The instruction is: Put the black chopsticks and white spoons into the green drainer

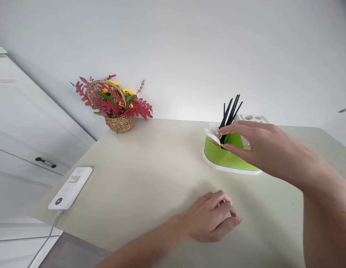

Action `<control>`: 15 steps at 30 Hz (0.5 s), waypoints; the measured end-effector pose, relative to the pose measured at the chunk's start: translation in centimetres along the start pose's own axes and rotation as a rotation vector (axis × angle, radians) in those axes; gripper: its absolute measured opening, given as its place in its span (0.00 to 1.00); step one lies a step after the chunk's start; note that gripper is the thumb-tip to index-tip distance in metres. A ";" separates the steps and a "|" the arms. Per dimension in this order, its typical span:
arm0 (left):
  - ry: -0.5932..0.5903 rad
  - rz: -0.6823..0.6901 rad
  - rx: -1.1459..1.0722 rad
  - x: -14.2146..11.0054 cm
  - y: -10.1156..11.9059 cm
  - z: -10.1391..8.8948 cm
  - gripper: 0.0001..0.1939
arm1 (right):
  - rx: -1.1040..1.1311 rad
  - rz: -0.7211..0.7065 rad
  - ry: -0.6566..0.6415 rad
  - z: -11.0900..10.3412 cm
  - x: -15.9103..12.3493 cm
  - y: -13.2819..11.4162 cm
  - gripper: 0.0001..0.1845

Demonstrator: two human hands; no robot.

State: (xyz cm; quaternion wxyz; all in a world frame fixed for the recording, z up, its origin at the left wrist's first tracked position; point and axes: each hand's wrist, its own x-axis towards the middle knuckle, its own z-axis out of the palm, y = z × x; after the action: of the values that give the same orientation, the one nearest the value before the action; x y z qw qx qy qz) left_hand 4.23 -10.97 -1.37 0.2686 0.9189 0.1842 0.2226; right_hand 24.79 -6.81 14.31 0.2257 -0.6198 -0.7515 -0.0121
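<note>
A bright green utensil holder with a white base stands on the right part of the table. White spoons lean at its left end, and several black chopsticks rise behind them. My right hand reaches over the holder from the right, thumb and fingers apart, with the fingertips close to the spoons and chopsticks; I cannot tell whether they touch. Nearer to me, my left hand rests low over the bare tabletop with loosely bent fingers and nothing visible in it.
A white block with round holes shows behind my right hand. At the back left stands a wicker basket of red leaves and yellow flowers. A white power strip with a cable lies on the table's left edge, beside white cabinets.
</note>
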 end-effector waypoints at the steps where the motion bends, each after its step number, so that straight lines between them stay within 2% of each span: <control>1: 0.002 -0.001 0.000 0.0 0.0 0.0 0.17 | 0.005 0.024 0.027 0.0 0.2 0.0 0.19; 6: -0.005 -0.004 0.002 0.0 -0.1 0.1 0.16 | 0.008 0.246 0.180 1.0 1.4 0.4 0.24; 10: -0.007 -0.005 0.003 0.0 -0.1 0.1 0.17 | -0.029 0.434 0.165 2.1 1.7 0.9 0.32; 15: -0.008 -0.010 0.008 -0.1 0.0 0.2 0.16 | -0.089 0.440 0.162 2.5 1.6 0.7 0.35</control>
State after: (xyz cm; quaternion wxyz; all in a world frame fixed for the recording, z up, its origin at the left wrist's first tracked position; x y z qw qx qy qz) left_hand 4.24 -11.05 -1.52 0.2670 0.9199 0.1886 0.2168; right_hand 24.43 -4.38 12.42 0.2548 -0.7750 -0.5765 -0.0454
